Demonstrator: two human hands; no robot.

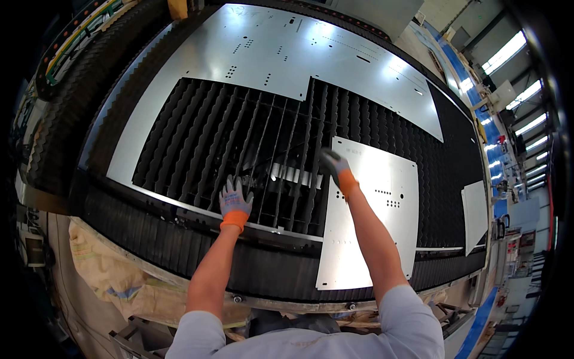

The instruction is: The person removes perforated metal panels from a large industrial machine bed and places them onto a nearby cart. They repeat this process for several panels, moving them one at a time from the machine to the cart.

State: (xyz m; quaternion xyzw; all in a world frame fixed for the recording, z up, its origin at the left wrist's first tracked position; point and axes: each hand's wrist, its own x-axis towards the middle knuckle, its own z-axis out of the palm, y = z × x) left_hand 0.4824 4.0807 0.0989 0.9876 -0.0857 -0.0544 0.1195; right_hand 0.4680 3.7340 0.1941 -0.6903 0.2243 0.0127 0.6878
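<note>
Grey sleeves at the lower edge; left hand [235, 200] spread wide on the slats [197, 143], right hand [333, 164] gripping the cut panel [371, 209] at centre frame.

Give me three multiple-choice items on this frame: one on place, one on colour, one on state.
1. Where does the cut rectangular metal panel lie?
A. On the slat bed, by the right hand
B. On the floor sacks
C. Leaning on a wall

2. What colour are the glove cuffs?
A. Blue
B. Orange
C. White

3. What is the state of the left hand?
A. Clenched round a tool
B. Fingers spread, on the thin sheet strip at the bed's near edge
C. Hanging off the machine

Key: 1 A, the panel lies flat on the dark slats with the right hand at its upper left corner. 2 B, both wrists show orange bands. 3 B, the gloved fingers are splayed and no tool shows.
</note>
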